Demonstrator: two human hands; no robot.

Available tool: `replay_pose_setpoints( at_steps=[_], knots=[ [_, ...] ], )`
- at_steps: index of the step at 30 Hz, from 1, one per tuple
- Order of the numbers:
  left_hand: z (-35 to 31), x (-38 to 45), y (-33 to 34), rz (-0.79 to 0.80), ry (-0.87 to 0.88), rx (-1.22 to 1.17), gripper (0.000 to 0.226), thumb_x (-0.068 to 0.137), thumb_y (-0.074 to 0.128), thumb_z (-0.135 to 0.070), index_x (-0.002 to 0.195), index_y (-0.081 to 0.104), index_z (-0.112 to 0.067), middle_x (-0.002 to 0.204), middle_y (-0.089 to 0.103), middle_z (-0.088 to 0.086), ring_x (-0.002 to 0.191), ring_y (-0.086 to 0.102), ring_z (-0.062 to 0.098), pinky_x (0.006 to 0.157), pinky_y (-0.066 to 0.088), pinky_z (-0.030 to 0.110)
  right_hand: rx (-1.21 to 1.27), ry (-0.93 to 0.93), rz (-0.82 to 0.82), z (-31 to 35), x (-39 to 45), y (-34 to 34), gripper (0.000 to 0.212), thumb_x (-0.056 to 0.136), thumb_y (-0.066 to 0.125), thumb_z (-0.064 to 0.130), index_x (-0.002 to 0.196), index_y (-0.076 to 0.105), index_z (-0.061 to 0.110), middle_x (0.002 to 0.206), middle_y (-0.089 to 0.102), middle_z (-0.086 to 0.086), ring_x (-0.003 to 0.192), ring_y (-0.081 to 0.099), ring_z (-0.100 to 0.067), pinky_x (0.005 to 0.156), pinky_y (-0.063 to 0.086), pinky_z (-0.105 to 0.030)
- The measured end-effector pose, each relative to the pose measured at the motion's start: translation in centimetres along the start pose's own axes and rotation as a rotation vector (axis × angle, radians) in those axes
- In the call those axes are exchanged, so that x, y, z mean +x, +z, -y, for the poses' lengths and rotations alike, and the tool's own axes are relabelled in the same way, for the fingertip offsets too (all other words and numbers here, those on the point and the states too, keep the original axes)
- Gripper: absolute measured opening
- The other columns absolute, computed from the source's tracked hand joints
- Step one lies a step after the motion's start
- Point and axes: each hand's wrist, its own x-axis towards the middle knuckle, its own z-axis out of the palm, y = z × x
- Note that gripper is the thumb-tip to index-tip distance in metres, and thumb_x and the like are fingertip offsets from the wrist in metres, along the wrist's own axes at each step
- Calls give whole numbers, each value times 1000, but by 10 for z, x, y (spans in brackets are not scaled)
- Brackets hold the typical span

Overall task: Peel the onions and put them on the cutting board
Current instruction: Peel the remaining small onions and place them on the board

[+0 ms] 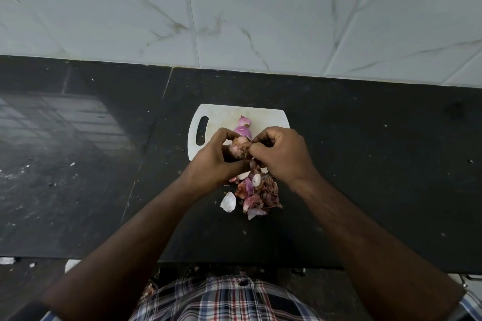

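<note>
A white cutting board (224, 114) with a handle slot lies on the black counter. Two peeled purple onions rest on it, one at the back (244, 121) and one nearer (243, 132), partly behind my hands. Over the board's near edge my left hand (214, 161) grips a brownish, partly skinned onion (239, 148). My right hand (283, 155) pinches the skin at that onion's right side. A heap of onion peels (254, 194) lies on the counter just below my hands.
The black counter (365, 164) stretches left and right, dotted with small scraps. A tiled wall (260, 13) stands behind it. The counter's front edge runs above my checked shirt (224, 300).
</note>
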Motion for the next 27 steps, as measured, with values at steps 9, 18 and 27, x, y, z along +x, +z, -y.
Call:
replay_pose_setpoints(
  at_steps=[9, 18, 27],
  knots=[
    [-4, -3, -5, 129, -27, -33, 41, 83, 77, -20, 121, 63, -18, 101, 72, 18, 87, 69, 24, 81, 56, 44, 136, 98, 113, -4, 1, -6, 8, 78, 69, 13, 76, 74, 6, 73, 71, -18, 73, 70, -41, 66, 59, -59],
    [0, -12, 7, -117, -116, -203, 61, 86, 80, -22, 138, 48, -21, 119, 72, 5, 98, 74, 25, 85, 60, 40, 324, 215, 68, -5, -5, -1, 10, 84, 67, 7, 78, 74, 3, 78, 71, -23, 65, 65, -21, 62, 58, -38],
    [3, -16, 11, -202, -99, -338, 59, 79, 66, -16, 135, 49, -14, 111, 73, 17, 98, 74, 34, 91, 58, 48, 143, 201, -17, -11, -4, 4, 13, 76, 66, 23, 70, 73, 14, 68, 71, -11, 67, 68, -34, 65, 60, -55]
  ],
)
